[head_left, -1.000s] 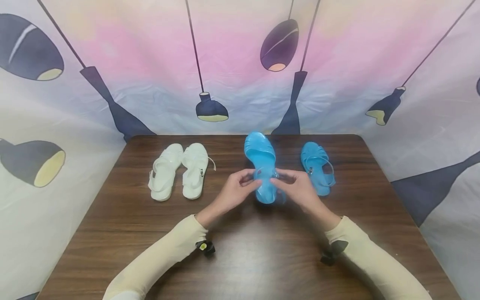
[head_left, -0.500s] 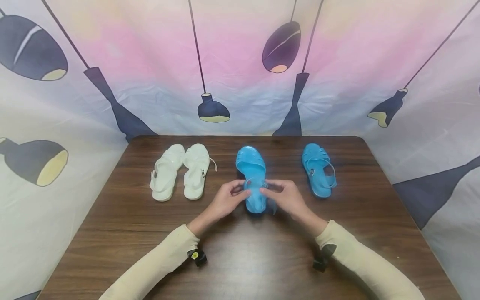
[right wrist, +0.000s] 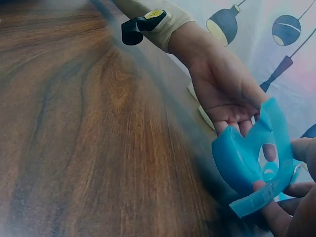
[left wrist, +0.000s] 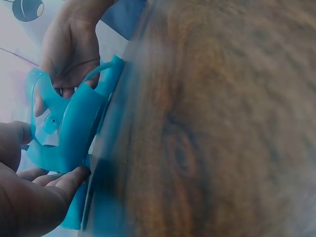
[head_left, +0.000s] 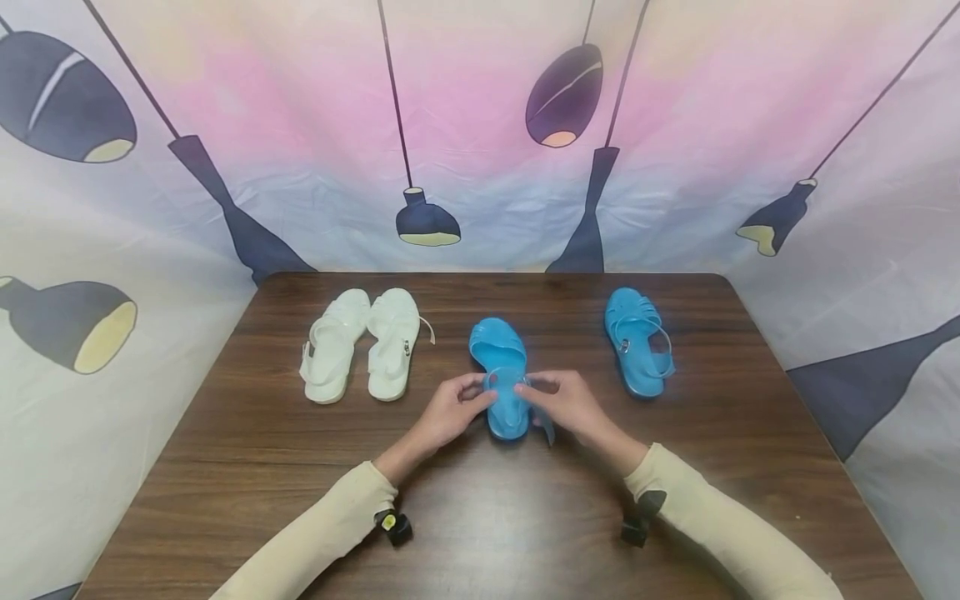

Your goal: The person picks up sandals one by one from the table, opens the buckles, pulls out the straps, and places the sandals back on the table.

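A blue jelly sandal [head_left: 498,343] lies at the middle of the wooden table [head_left: 480,500], its toe towards the far edge. From the left side my left hand [head_left: 453,408] pinches its heel part between thumb and fingers. On the opposite side my right hand [head_left: 566,404] grips the heel part near the buckle, with a loose strap end [head_left: 549,429] hanging beside it. In the right wrist view the heel of the blue sandal [right wrist: 232,158] shows close to the tabletop, the strap between the fingers. The left wrist view shows both hands at the sandal's heel counter [left wrist: 79,128].
A second blue sandal [head_left: 633,342] stands to the right on the table. Two white sandals [head_left: 330,346] stand side by side at the left. Behind the table hangs a cloth backdrop [head_left: 495,125] printed with lamps.
Both hands have brought the blue sandal down and towards me, slightly left, onto the table. The white pair and the other blue sandal stay where they were.
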### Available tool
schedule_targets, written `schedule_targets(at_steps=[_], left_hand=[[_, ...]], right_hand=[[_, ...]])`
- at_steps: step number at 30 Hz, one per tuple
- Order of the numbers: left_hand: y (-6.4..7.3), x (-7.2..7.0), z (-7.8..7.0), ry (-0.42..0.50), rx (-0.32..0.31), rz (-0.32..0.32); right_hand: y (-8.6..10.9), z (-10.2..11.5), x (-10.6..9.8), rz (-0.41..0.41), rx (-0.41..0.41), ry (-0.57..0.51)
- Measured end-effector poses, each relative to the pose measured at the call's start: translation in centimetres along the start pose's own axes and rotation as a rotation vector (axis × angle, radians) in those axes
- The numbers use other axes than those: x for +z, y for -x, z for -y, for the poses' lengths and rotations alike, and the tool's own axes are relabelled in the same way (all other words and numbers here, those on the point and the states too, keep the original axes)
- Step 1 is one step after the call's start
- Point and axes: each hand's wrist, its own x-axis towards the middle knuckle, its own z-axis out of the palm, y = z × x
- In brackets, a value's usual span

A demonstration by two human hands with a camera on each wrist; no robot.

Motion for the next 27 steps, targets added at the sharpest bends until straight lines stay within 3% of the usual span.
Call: schedule_targets(at_steps=[8,15,18,22,24,27], left_hand=[[0.1,-0.3,0.9,-0.008,-0.007,-0.002],[0.3,-1.0,0.5,-0.081,0.005,-0.035],[0.1,-1.3,0.0,-0.199,0.075,-0.060],[-0.7,-1.6,-1.0,-0.430,0.208,-0.060],[-1.3,-1.6,-1.5,-0.519,0.282,-0.007],[-2.5,-1.5,-2.3,-0.617,0.380,0.124]], right_hand=[[0.2,-0.3,0.5,0.022,0.011,-0.002],[0.2,-0.7,0.4,0.033,-0.003,0.003],[0.3,-0.9,0.2,0.031,-0.014,0.000],[0.6,-1.2,-0.1,0.033,-0.025,-0.028],[0.8,-1.3,-0.2,0.033,-0.025,-0.042],[1.1,-1.5,-0.3,0.028,-0.025,-0.040]])
